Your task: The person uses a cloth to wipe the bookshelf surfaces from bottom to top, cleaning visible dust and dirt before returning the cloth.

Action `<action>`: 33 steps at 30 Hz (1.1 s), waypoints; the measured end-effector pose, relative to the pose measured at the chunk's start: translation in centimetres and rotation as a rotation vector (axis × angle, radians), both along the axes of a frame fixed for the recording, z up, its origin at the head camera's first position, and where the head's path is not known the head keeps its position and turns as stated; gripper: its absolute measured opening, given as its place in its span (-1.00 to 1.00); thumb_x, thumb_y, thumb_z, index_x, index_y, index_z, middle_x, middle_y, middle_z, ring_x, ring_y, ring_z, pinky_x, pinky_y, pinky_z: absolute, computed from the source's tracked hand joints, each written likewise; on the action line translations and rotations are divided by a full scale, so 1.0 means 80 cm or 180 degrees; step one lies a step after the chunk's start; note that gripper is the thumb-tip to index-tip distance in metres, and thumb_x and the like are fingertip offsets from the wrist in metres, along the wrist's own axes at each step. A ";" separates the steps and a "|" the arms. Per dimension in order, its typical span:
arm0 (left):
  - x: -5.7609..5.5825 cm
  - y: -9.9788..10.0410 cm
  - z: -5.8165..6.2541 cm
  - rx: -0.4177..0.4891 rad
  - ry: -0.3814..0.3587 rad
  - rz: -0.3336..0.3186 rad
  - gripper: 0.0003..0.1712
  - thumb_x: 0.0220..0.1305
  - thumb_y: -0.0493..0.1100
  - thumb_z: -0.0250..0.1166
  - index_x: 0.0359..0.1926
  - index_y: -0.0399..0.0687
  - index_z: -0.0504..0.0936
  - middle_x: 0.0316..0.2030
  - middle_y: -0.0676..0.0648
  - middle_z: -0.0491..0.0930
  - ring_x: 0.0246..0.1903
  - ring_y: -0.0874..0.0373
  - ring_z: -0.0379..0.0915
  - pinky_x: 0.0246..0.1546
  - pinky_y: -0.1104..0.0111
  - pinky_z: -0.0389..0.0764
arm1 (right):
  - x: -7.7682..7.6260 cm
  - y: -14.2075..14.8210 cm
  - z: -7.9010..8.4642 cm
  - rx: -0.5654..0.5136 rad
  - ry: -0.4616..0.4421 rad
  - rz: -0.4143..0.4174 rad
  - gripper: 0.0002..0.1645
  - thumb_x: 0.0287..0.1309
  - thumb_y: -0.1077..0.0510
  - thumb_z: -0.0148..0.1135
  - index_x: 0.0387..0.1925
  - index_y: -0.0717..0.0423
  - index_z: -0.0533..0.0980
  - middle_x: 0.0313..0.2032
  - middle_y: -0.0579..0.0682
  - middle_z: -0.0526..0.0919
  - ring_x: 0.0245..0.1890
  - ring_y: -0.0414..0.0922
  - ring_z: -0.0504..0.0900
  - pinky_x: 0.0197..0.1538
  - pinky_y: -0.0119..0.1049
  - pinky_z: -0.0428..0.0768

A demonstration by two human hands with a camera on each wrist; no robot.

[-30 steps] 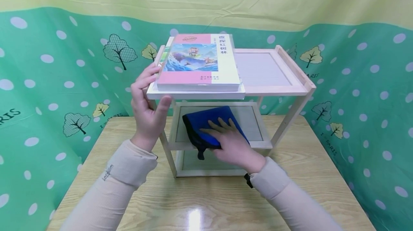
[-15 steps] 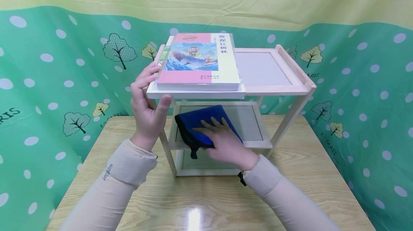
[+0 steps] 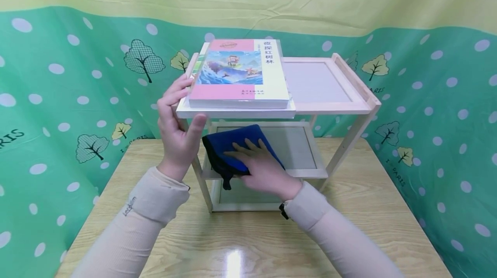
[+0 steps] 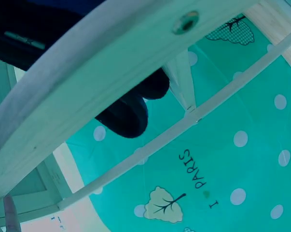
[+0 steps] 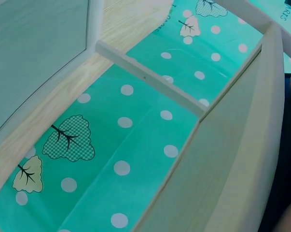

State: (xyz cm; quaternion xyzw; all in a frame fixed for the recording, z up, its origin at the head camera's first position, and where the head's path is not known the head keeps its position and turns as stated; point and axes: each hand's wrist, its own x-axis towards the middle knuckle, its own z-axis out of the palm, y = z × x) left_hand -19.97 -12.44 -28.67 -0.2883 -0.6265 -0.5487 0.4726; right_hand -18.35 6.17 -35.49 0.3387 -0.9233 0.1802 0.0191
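My left hand holds the left front corner of the wooden rack, fingers over its side rail beside the books and thumb in front. On that end of the top shelf lies a pink and cream book, stacked on a larger white-edged book. Below, my right hand grips a blue pouch with black trim and a hanging tab. Its fingers spread over the top and the thumb goes under the front edge. The pouch overlaps the left part of the middle shelf, slanting forward past its front edge.
The rack stands on a wood-grain table, its bottom shelf low behind the right hand. A green and yellow curtain hangs behind and on both sides. Slim legs frame the shelves.
My right hand has slid the blue pouch to the left along the middle shelf, toward the left leg. The left hand and the books have stayed in place.
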 end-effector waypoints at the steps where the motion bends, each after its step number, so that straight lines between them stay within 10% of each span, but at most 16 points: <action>1: 0.000 0.000 0.000 0.0004 0.0003 -0.0004 -0.03 0.24 0.41 0.21 -0.02 -0.55 0.29 0.14 -0.42 0.46 0.38 -0.14 0.27 0.37 0.02 0.41 | -0.001 -0.001 0.000 0.0029 0.0009 0.0014 -0.30 0.25 0.04 0.24 0.42 -0.19 0.33 0.45 0.12 0.27 0.51 0.24 0.06 0.55 0.27 -0.17; 33: 0.000 -0.001 0.000 -0.0011 -0.0027 0.0014 -0.02 0.23 0.42 0.21 -0.03 -0.54 0.28 0.14 -0.39 0.46 0.38 -0.12 0.26 0.35 0.05 0.45 | -0.011 -0.032 -0.003 0.0280 -0.0039 0.0215 -0.28 0.28 -0.03 0.23 0.44 -0.28 0.28 0.50 -0.01 0.20 0.54 0.14 0.04 0.56 0.24 -0.13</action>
